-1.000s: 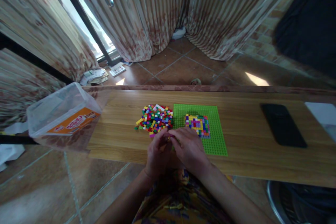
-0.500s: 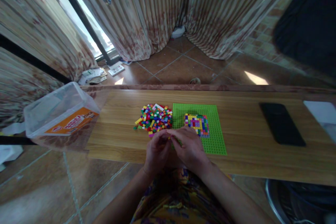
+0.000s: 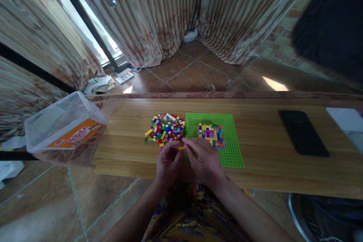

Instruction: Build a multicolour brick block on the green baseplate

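Note:
My left hand [image 3: 169,162] and my right hand [image 3: 205,159] come close together over the front of the table, fingertips almost meeting. Between the left fingertips is a small yellow brick [image 3: 181,148]. My right thumb and index finger pinch a tiny pinkish brick [image 3: 185,145], partly hidden by the fingers. Beyond my left hand lies a pile of loose coloured bricks [image 3: 167,128]. Past my right hand, a multicoloured block of joined bricks [image 3: 211,134] sits on a green baseplate [image 3: 234,151], whose near left part my right hand covers.
A clear plastic tub [image 3: 56,121] with an orange label stands at the table's left end. To the right lie a black phone-like slab [image 3: 303,133] and white paper [image 3: 343,121]. The wooden table [image 3: 263,140] is narrow, with its near edge close to my body.
The fingertips have drawn slightly apart, and the yellow brick and pinkish brick now show between them. My view has shifted a little. The pile and baseplate look the same.

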`<state>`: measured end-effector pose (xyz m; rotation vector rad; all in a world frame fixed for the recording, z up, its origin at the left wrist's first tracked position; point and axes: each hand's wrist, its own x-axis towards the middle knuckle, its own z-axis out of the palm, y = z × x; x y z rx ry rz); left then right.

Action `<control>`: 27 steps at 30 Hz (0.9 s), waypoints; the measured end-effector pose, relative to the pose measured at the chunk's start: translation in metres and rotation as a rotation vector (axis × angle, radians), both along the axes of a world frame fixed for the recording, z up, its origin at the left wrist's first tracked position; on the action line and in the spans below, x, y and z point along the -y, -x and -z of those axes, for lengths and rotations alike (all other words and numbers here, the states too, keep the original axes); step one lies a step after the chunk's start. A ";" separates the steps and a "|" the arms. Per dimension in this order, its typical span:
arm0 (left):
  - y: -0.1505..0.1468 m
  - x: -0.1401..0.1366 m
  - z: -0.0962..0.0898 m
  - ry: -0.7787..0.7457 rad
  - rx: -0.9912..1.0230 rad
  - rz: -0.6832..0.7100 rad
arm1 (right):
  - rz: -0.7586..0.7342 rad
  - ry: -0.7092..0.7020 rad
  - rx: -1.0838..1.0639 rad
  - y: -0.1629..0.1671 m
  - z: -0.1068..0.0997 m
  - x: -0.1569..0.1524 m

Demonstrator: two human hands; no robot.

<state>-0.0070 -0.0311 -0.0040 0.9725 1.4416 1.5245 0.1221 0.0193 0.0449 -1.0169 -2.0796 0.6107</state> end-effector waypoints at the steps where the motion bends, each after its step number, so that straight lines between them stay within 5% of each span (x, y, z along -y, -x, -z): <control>1: 0.000 0.000 0.001 0.000 -0.004 -0.012 | 0.040 0.013 -0.025 -0.004 -0.005 -0.003; 9: 0.002 0.000 0.012 0.019 -0.112 -0.046 | 0.281 0.078 0.003 -0.048 -0.017 -0.059; 27: 0.001 0.001 0.009 0.039 -0.182 -0.008 | 0.029 0.100 0.392 -0.037 -0.014 -0.091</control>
